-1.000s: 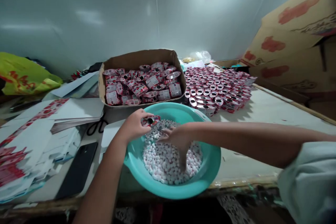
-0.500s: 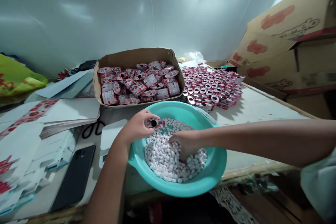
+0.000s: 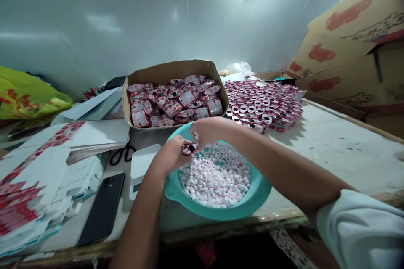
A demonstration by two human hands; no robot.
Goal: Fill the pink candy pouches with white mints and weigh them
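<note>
A turquoise basin [image 3: 261, 193] holds a heap of small white and pinkish candies [image 3: 217, 180]. Over its left rim, my left hand [image 3: 170, 157] grips a small red printed carton [image 3: 190, 148] whose dark round opening faces me. My right hand [image 3: 206, 131] is raised just above and beside that carton, fingers curled around a few candies that show at the fingertips. Whether any have dropped inside the carton I cannot tell.
Behind the basin stands a cardboard box [image 3: 126, 107] full of similar cartons. Many open cartons [image 3: 261, 103] stand packed to its right. On the left lie a black phone [image 3: 102, 210], a white scale [image 3: 145, 162], scissors [image 3: 123, 154] and flat card sheets [image 3: 99, 132].
My right hand has come up out of the candies and moved left to the carton, with candies in its fingers. The left hand keeps the carton, now tilted more. The view has shifted slightly.
</note>
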